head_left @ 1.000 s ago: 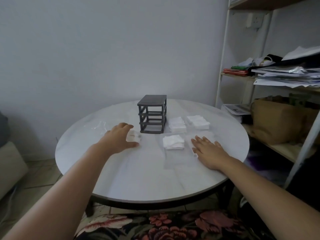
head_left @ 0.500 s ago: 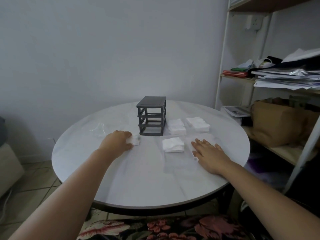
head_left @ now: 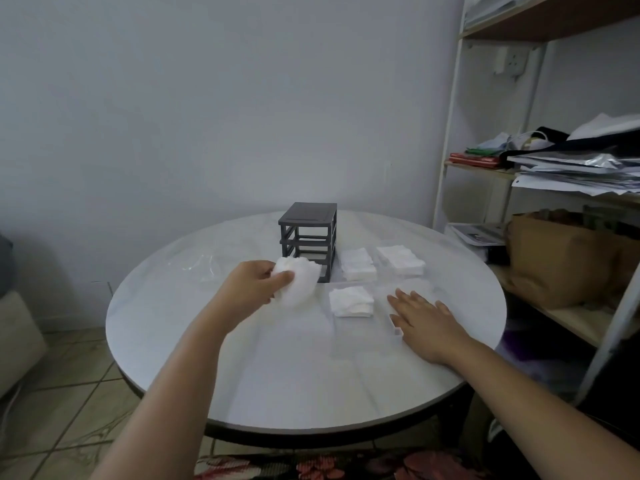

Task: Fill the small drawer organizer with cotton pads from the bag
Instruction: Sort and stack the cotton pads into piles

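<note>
A round white table (head_left: 277, 375) with a dark rim carries everything. Toward its far edge stands a dark grey drawer frame (head_left: 308, 237), its slots open. To the frame's right lie two stacks of white cotton pads (head_left: 358, 265) (head_left: 400, 259); a third stack (head_left: 350, 301) sits nearer the middle. Near the left edge lies what may be a clear plastic bag (head_left: 197, 266).

A round white bench (head_left: 284, 382) stands before a plain pale wall (head_left: 207, 98). Right of it, a shelf unit (head_left: 450, 140) holds papers; tiled floor (head_left: 62, 393) lies left.
</note>
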